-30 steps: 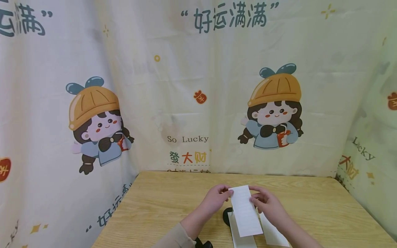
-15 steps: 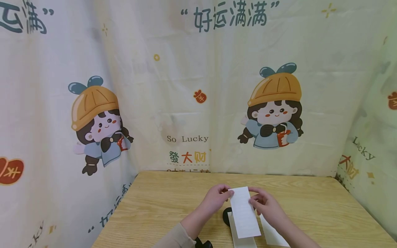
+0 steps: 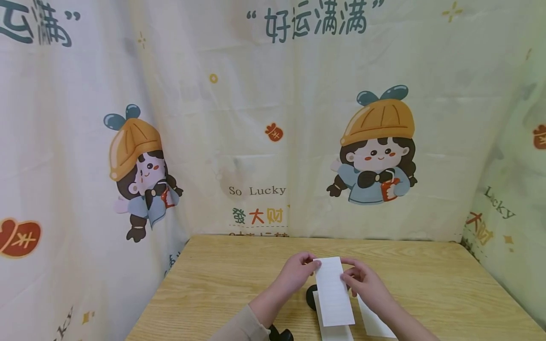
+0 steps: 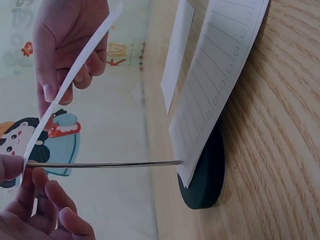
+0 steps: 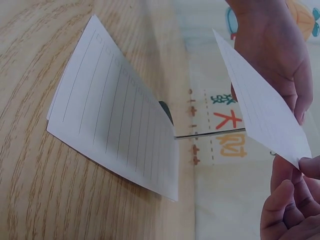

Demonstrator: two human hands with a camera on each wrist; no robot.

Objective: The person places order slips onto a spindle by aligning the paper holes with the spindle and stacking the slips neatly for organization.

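Note:
Both hands hold up a white paper sheet (image 3: 334,293) by its upper corners. My left hand (image 3: 297,274) pinches the left corner between thumb and fingers; my right hand (image 3: 366,283) pinches the right side. Beneath it stands a receipt spike with a round black base (image 4: 202,175) and a thin metal rod (image 4: 105,164). In the left wrist view, the rod's top meets the sheet beside the left fingertips (image 4: 39,177). Lined sheets with small checkboxes (image 5: 110,100) are threaded low on the rod, tilted over the base.
Another white sheet (image 3: 374,322) lies on the wooden table (image 3: 230,265), right of the spike. A black object (image 3: 281,334) shows at the left forearm. A printed cloth curtain (image 3: 239,118) encloses the table's back and sides.
The held sheet's lower end has swung slightly left, and the right hand has shifted a little left with it. The left hand is nearly still. The curtain's left side has moved.

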